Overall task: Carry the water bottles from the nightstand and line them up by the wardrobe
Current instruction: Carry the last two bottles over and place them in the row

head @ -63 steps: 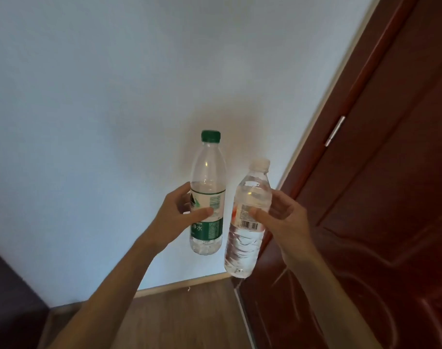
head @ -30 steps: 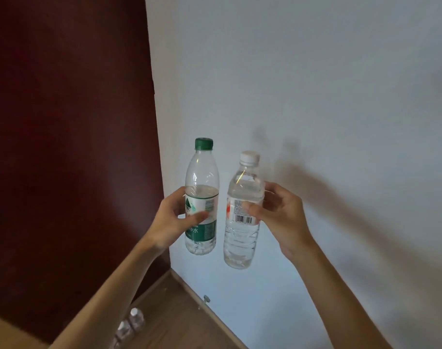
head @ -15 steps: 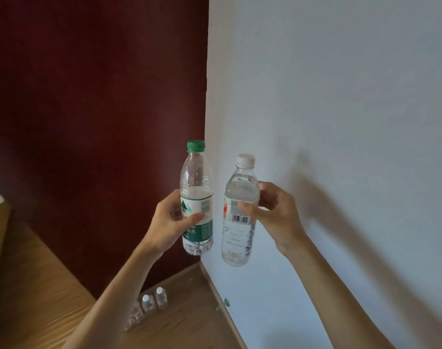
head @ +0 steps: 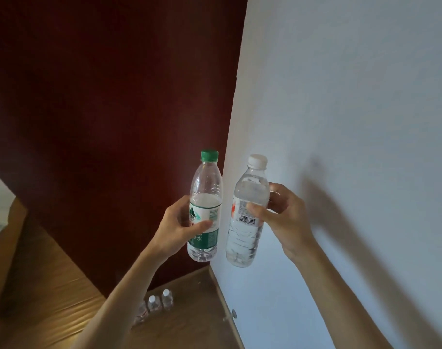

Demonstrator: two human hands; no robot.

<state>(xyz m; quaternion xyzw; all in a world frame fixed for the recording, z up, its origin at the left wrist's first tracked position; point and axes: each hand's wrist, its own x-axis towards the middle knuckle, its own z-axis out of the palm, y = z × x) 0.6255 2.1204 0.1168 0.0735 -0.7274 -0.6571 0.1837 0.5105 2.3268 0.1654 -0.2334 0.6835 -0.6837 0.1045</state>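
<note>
My left hand (head: 175, 229) grips a green-capped, green-labelled water bottle (head: 206, 195) upright in the air, about half full. Beside it my right hand (head: 282, 217) holds a white-capped clear water bottle (head: 245, 245), tilted slightly and nearly full. The two bottles hang close together without touching. Down on the wooden floor, a row of small clear bottles (head: 159, 302) stands against the foot of the dark red wardrobe (head: 109, 109); my left forearm hides part of that row.
A white wall (head: 353, 122) fills the right side, with a small door stopper (head: 233, 314) at its baseboard. A wooden floor (head: 189, 318) runs between wall and wardrobe. A light wooden surface (head: 46, 280) lies at the lower left.
The view has swung left from the red door and white wall to the wardrobe corner. The floor bottles came into view. Both hands keep the same hold on their bottles.
</note>
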